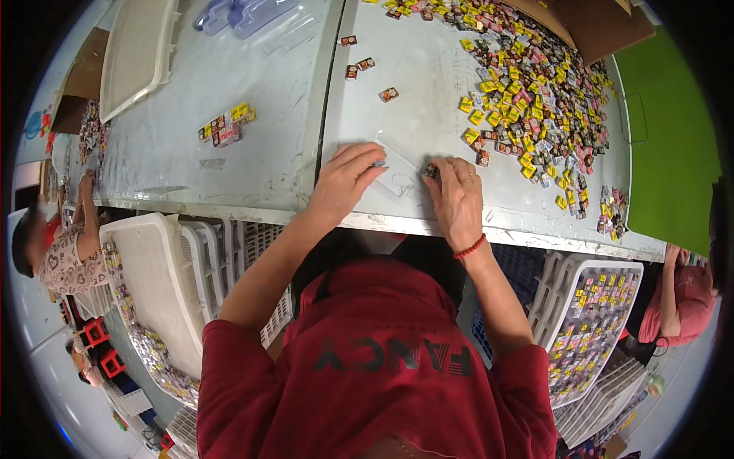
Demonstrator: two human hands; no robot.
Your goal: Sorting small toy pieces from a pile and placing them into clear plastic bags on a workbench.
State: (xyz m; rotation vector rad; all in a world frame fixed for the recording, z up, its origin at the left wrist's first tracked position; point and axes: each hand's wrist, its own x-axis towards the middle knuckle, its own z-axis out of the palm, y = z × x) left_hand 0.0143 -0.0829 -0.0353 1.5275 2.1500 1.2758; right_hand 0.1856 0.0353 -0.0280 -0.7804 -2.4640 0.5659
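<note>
My left hand (345,183) is closed at the table's near edge, thumb and fingers pinching a small greyish box (378,164). To its right, my right hand (457,195) pinches a small dark box (430,170) between thumb and fingertips. A clear plastic tray (399,182) lies on the table between both hands; its outline is faint. Ahead of my hands are a few loose dark boxes, one of them a brown box (389,94). A large pile of small yellow, pink, dark and white boxes (527,99) spreads out at the right.
A small cluster of boxes (227,126) sits on the left table, with bluish clear plastic trays (245,15) and a white tray (138,53) farther off. A cardboard box (604,29) stands behind the pile. White crates (157,268) are stacked below. Other people work at both sides.
</note>
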